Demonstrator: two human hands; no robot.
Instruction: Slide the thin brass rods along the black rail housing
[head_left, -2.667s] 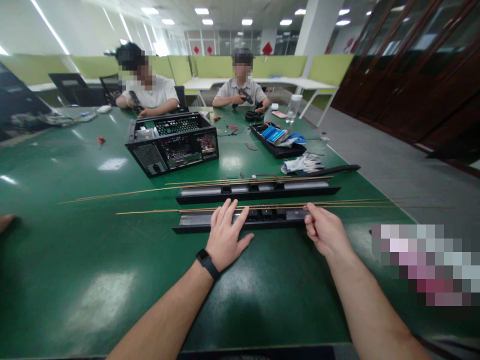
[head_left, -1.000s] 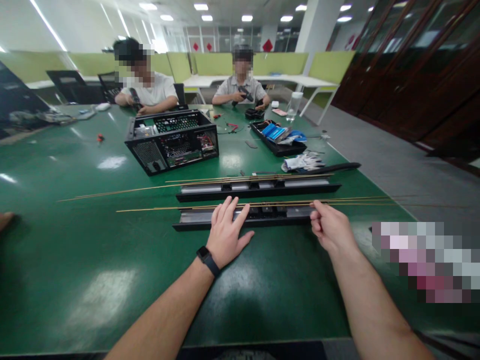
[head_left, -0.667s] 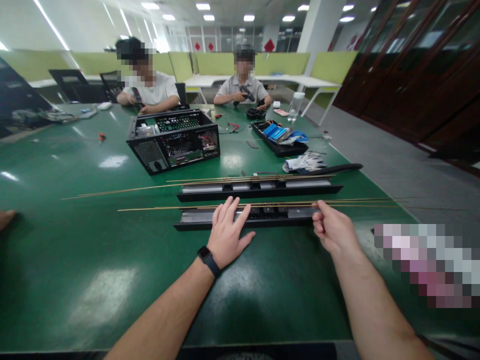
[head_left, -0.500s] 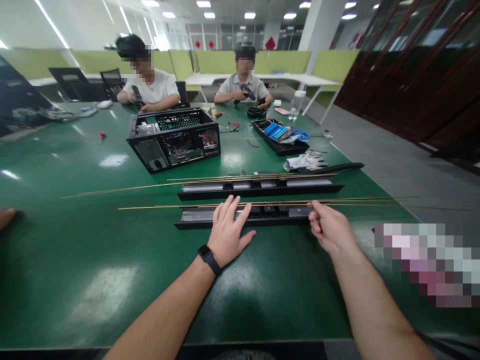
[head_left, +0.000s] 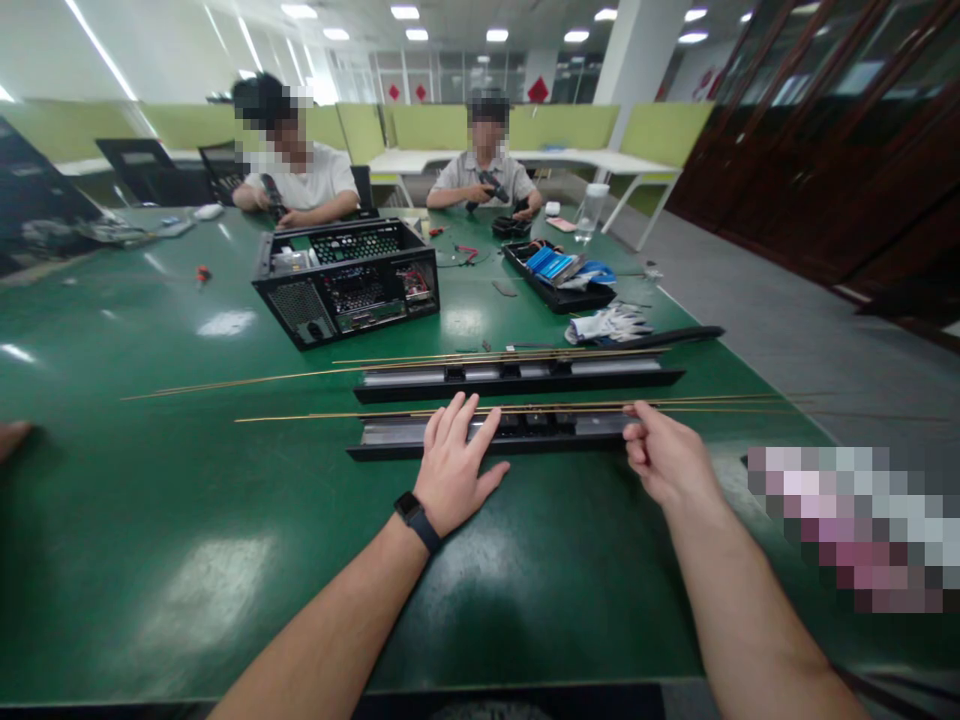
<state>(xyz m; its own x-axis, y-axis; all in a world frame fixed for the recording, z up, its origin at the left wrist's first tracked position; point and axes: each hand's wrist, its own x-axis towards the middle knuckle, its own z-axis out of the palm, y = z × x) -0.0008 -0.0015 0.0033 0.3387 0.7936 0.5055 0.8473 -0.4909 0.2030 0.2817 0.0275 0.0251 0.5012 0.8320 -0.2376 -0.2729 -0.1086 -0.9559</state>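
My left hand (head_left: 461,465) lies with its fingers spread over the near black channel (head_left: 390,452), a long, narrow trough with a silvery lining and dark pieces inside. Its fingertips reach the thin golden rods (head_left: 315,416) that run along this channel's far edge and stick out past both ends. At the right end, my right hand (head_left: 667,450) is closed, thumb and forefinger pinched on a golden rod; exactly how many are in the pinch is hidden. A second black channel (head_left: 525,384) lies parallel just beyond, with more golden rods (head_left: 277,374) along it.
Behind the channels stand an open computer case (head_left: 352,290) and a black tray (head_left: 559,285) holding blue items. White gloves (head_left: 611,325) and a black strip (head_left: 682,338) lie to the right. Two people sit across the green table (head_left: 285,610). Another person's hand (head_left: 11,438) shows at far left.
My right hand has shifted slightly to the right along the rods. My left hand stays spread in the same place on the near channel.
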